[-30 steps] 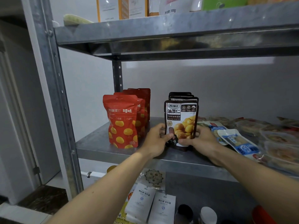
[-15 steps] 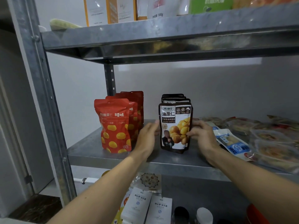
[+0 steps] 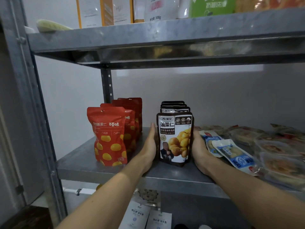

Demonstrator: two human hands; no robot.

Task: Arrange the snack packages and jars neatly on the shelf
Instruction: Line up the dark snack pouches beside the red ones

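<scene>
black pouches [image 3: 175, 138]: 4, upright in a row, mid shelf [image 3: 79, 156]
left hand [image 3: 151, 144]: flat, fingers straight, pressing the row's 9 o'clock side
right hand [image 3: 198, 146]: same deal at 3 o'clock
red pouches [image 3: 109, 136]: looks like 4, at 9 o'clock
blue packets [image 3: 231, 151]: 2, lying flat, 3 o'clock

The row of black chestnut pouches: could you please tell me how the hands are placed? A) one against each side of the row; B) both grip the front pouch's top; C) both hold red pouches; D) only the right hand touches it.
A: the left hand lies flat against the left side of the black pouches and the right hand against their right side.
</scene>
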